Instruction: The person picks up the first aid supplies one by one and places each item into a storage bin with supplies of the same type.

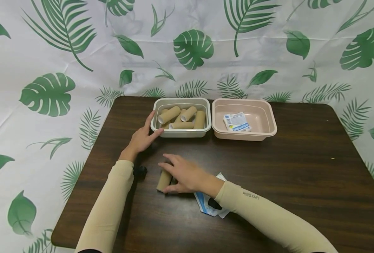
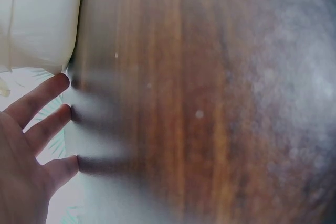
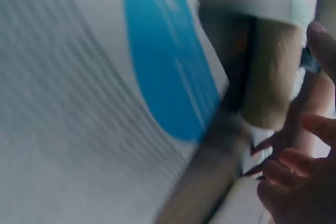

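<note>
A: How would you take this one?

B: Softly. The tube (image 1: 164, 181) looks like card, so I'd bring thumb and fingertips in together, with just enough pressure to lift it. A hard squeeze would probably dent it.

A: Anything to watch?

B: It could roll, so I'd centre the right grip (image 1: 187, 175) over it before closing. Then straight up before any sideways move: a packet (image 1: 205, 205) lies under that wrist, and a low sweep might drag it along.

A: And the left grip (image 1: 142, 138)?

B: It rests at the front left corner of the grey tray (image 1: 183, 133), thumb by the front rim, fingers stretched along the side. Light steadying is all I'd ask of it. Leaning on the rim might tip the tray and disturb the tubes (image 1: 169, 115) inside.

A: How wide is the right one?

B: Wide. Thumb and fingers are spread, and nothing is clasped. Whether any fingertip touches the card, I can't tell.

A: So where is the tube, relative to it?

B: Lying on the surface (image 1: 300, 158), just left of the palm, between thumb and fingers. The thumb is by its near end, the fingers about its far end. It sits on the person's side of the grey tray, apart from it.
</note>
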A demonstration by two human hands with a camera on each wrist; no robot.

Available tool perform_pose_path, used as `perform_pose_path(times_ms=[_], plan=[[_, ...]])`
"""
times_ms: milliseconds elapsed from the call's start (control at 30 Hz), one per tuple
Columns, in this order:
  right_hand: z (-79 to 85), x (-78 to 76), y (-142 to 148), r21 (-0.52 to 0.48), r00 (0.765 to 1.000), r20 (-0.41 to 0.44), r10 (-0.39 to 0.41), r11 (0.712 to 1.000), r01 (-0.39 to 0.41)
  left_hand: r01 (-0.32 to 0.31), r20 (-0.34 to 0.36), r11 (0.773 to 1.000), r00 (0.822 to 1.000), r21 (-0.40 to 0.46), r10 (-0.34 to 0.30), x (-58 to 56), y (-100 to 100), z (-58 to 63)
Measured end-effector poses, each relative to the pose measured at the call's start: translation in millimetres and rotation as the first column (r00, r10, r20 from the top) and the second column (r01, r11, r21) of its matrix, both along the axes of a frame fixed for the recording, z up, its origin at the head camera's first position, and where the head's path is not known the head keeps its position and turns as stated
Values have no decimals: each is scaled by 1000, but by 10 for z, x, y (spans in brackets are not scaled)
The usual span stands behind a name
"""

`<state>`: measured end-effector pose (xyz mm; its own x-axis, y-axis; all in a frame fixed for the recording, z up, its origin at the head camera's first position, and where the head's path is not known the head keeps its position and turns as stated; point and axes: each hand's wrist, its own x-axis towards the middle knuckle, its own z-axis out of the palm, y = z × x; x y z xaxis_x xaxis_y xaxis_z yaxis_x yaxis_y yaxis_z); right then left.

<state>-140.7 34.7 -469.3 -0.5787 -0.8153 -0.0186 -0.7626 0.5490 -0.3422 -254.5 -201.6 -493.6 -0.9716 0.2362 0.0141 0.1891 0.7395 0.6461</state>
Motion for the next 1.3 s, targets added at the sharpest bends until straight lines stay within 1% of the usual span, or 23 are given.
perform_pose_path(times_ms=[67, 167, 433, 667, 933, 1133, 1300], plan=[[-44, 47, -22, 47, 1000, 28, -9, 999, 7, 4, -1, 1000, 1000, 0, -4, 2, 0, -7], [-95, 97, -44, 72, 999, 41, -22, 997, 19, 2, -2, 1000, 1000, 1, -2, 4, 3, -11], [-155, 154, -70, 45, 995, 89, -48, 998, 44, -1, -1, 1000, 1000, -6, 1, 5, 3, 4], [-190, 171, -86, 12, 997, 54, -60, 998, 60, -3, 0, 1000, 1000, -7, 3, 4, 0, 9], [-196, 200, -88, -31, 999, 22, -40, 999, 41, -4, -1, 1000, 1000, -9, 4, 11, 0, 11], [-170, 220, -83, -36, 999, 30, -29, 999, 30, -3, -3, 1000, 1000, -1, 3, 16, 8, 19], [-111, 221, -53, -34, 999, 48, -25, 999, 27, -6, -1, 1000, 1000, -2, 6, 21, 12, 23]])
